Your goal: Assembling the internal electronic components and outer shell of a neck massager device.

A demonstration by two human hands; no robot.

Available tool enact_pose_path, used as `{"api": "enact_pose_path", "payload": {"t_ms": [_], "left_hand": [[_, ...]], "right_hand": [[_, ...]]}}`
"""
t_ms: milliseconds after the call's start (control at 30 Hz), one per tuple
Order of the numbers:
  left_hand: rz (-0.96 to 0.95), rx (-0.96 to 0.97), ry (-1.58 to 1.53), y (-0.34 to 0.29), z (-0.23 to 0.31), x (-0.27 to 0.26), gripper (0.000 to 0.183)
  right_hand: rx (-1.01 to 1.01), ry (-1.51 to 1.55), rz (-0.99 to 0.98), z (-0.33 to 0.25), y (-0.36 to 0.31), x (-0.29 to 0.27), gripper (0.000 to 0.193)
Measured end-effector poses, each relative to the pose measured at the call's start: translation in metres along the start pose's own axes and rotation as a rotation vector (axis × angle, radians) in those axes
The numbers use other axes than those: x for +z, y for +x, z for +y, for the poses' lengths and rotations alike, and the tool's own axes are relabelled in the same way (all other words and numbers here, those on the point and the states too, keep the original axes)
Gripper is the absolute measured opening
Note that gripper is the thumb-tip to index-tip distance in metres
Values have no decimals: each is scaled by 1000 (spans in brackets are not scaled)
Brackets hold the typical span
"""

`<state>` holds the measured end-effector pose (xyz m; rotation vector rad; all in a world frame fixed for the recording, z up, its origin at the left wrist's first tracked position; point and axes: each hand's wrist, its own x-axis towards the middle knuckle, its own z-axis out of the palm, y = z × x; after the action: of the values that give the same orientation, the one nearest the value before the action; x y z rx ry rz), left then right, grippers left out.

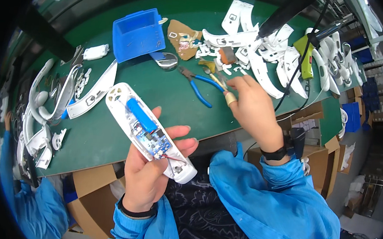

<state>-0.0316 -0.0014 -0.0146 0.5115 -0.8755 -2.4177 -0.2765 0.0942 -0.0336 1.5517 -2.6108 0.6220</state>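
A long white plastic housing half point(121, 102) rests in my left hand point(146, 174), tilted with its round vented end up and left. Inside it sit a blue cylindrical battery point(141, 115), a blue circuit board point(154, 142) and thin red and dark wires. My left thumb presses by the wires, with the fingers around the back. My right hand point(256, 107) hovers over the table near small white plastic parts point(225, 67), fingers bent and apart, a yellowish cover point(230, 98) on one fingertip. Beside it lie blue-handled cutting pliers point(199, 88) and a slim tool point(217, 80).
On the green table point(158, 90) stands a blue bin point(137, 36). Curved white shells point(267, 67) are heaped at right near a lime-green power tool point(305, 56); more shells point(95, 96) lie left. Cardboard boxes point(93, 197) stand below the edge. A blue-sleeved person point(36, 210) is at left.
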Motion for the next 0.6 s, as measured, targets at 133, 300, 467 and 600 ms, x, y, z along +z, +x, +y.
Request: {"api": "enact_pose_path", "payload": {"t_ms": [133, 300, 467, 600], "left_hand": [[5, 19, 0, -1, 1, 0, 79], [46, -13, -37, 1, 1, 7, 83], [99, -40, -68, 1, 1, 8, 91], [102, -50, -79, 1, 2, 8, 90]], "right_hand": [[168, 1, 36, 17, 0, 0, 17], [101, -66, 40, 35, -1, -7, 13], [204, -109, 88, 48, -5, -14, 14], [185, -200, 88, 58, -10, -10, 15]]}}
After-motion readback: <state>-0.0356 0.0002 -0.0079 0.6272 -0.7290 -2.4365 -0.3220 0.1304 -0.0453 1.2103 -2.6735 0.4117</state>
